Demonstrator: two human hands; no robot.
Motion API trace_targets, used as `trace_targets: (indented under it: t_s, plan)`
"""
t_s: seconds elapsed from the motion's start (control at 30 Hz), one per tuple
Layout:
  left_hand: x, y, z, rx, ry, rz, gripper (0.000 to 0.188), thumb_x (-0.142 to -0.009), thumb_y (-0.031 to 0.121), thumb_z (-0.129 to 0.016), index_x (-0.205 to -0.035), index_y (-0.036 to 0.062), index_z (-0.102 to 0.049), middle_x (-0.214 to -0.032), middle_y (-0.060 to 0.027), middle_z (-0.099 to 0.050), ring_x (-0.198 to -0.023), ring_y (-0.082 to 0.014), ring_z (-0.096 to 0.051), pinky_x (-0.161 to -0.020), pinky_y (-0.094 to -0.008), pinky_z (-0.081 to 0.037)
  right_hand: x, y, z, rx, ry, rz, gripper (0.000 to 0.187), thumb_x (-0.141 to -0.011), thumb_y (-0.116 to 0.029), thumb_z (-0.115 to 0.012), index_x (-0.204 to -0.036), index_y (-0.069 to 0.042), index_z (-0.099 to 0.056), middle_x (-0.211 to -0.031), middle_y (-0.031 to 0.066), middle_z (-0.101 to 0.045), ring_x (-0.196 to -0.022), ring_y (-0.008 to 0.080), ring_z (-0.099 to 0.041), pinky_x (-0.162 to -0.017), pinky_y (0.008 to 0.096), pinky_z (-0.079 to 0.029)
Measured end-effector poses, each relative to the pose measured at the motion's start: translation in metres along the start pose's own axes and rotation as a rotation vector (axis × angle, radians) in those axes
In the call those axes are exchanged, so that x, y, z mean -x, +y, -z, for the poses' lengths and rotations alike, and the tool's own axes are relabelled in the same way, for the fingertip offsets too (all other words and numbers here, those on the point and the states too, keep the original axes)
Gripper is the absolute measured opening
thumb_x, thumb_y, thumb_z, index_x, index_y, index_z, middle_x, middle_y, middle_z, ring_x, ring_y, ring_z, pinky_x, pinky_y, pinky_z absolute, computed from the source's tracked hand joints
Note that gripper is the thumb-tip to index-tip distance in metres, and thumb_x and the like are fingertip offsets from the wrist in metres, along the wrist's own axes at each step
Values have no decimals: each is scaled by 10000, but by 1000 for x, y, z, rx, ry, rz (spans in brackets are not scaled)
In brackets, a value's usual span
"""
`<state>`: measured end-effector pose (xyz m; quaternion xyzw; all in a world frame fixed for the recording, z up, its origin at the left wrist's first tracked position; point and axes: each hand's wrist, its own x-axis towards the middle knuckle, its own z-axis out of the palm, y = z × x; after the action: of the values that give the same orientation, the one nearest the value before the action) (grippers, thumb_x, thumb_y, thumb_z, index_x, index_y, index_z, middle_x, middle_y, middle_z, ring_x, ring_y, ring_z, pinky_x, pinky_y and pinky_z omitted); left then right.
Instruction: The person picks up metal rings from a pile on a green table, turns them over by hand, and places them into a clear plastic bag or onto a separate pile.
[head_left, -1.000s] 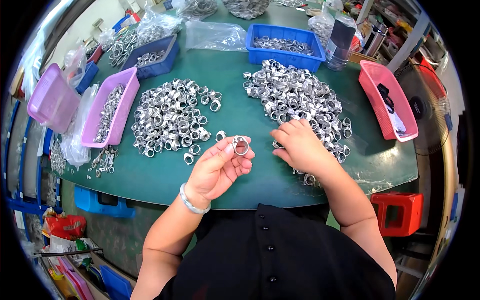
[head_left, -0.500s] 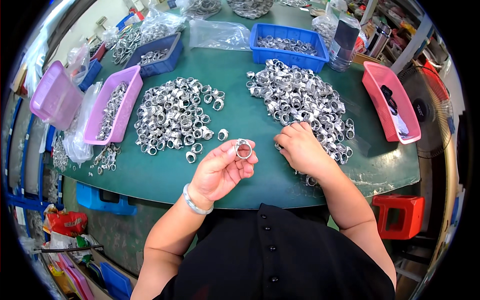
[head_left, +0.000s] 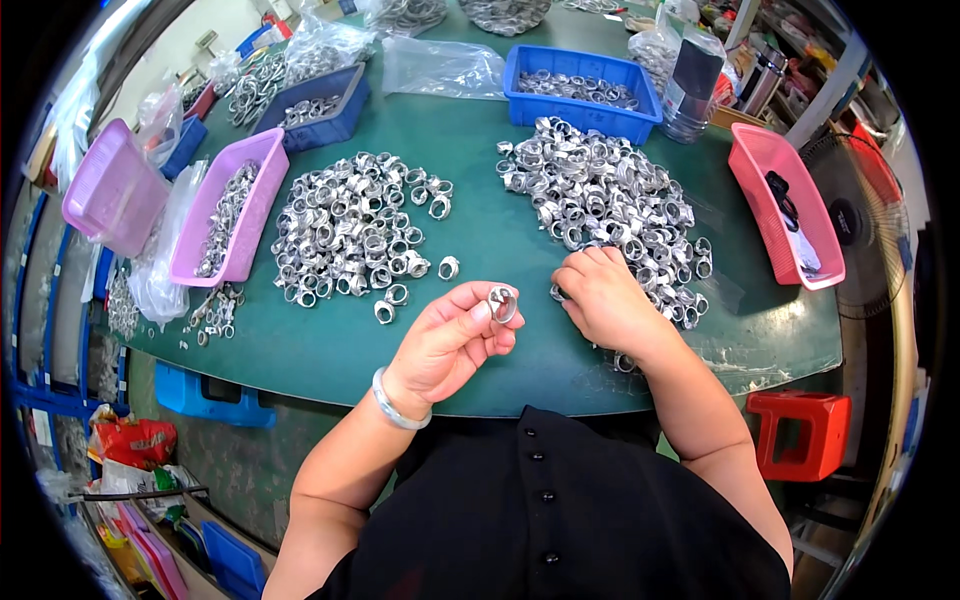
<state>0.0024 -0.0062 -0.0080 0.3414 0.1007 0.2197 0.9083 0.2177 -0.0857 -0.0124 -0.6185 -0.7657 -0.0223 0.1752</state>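
A lane of open green desk runs near to far between the left ring pile and right ring pile, narrowed by the left grip and a lone ring. A clear plastic bag lies across its far end; a blue tray backs the right ring pile.

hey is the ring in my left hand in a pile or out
Out: the left hand pinches the ring, apart from both the left pile and the right pile.

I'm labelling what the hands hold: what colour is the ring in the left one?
The ring is silver, best seen in the head view.
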Motion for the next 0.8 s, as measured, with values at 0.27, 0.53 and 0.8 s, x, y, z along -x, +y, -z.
trace_targets:
  t_s: [0.27,0.53,0.8]
  plan:
    - [2,-1,3,-23,23,6,258,-915,149,-505,-1129,4,-519,-955,-91,-595,-791,-137,-522,-726,-272,-422,-2,-2,1,-45,-26,-8,170,-693,-72,-594,-856,-43,-558,-853,86,-541,-876,256,-517,-792,363,-378]
    - [4,-2,2,-41,28,-3,246,-904,124,-523,-1122,11,-524,-963,-87,-603,-804,-134,-531,-732,-268,-426,-3,-3,3,-87,-55,-18,212,-709,-90,-604,-909,-44,-548,-871,90,-546,-892,264,-517,-802,366,-379]
    - [-20,4,10,-115,154,138,225,-923,182,-482,-1083,36,-544,-906,-51,-606,-759,-117,-547,-697,-252,-443,-2,-4,-1,-212,3,35,248,-698,-135,-621,-928,-66,-560,-856,89,-541,-870,268,-525,-785,377,-381]
